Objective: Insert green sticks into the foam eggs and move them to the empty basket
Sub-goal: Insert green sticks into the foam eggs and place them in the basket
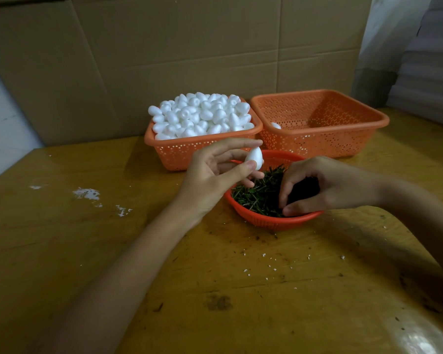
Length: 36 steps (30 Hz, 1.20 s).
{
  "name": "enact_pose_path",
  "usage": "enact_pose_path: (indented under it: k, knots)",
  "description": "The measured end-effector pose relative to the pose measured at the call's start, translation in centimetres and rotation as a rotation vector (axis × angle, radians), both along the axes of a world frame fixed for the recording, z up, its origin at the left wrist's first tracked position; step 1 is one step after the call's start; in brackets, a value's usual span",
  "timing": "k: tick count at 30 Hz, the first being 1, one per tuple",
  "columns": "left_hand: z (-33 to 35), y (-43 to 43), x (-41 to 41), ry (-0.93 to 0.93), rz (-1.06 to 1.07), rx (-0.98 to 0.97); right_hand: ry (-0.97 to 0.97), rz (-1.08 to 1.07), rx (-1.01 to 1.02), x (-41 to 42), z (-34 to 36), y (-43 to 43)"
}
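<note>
White foam egg (255,157), judged light, dentable: left hand (210,177) pinches its sides; right hand (325,185) curls among green sticks (258,194), grip unconfirmed.

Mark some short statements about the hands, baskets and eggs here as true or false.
1. The left hand holds a foam egg. True.
2. The left orange basket is heaped with white eggs. True.
3. The right hand reaches into that basket. False: its fingers curl down into the round red basket of green sticks.
4. The right orange basket is heaped too. False: only a lone egg shows in it.
5. Some white crumbs lie on the wooden table. True.
</note>
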<state>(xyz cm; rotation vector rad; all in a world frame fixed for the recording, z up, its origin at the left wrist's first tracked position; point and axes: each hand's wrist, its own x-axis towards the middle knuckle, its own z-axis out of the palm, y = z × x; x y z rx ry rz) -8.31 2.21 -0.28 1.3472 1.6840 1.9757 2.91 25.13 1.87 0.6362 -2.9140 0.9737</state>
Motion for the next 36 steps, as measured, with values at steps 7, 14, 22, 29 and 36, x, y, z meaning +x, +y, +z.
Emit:
enact_pose_path:
  k: [7,14,22,29,36]
  knots:
    - [0.01,-0.02,0.04,-0.028,-0.005,0.021,0.008,0.000,-0.003,0.01,-0.07,-0.02]
    - [0.03,-0.02,0.25,-0.050,0.008,0.044,0.014,-0.004,0.012,-0.06,-0.19,0.16]
    - [-0.07,-0.13,0.04,-0.068,-0.001,0.057,0.009,0.010,0.011,-0.07,-0.21,0.19]
    - [-0.08,-0.20,-0.06,-0.067,-0.009,0.073,0.017,0.006,0.020,-0.14,-0.25,0.25]
    - [-0.03,-0.19,0.11,-0.037,0.031,0.071,0.018,0.016,0.017,-0.14,-0.25,0.26]
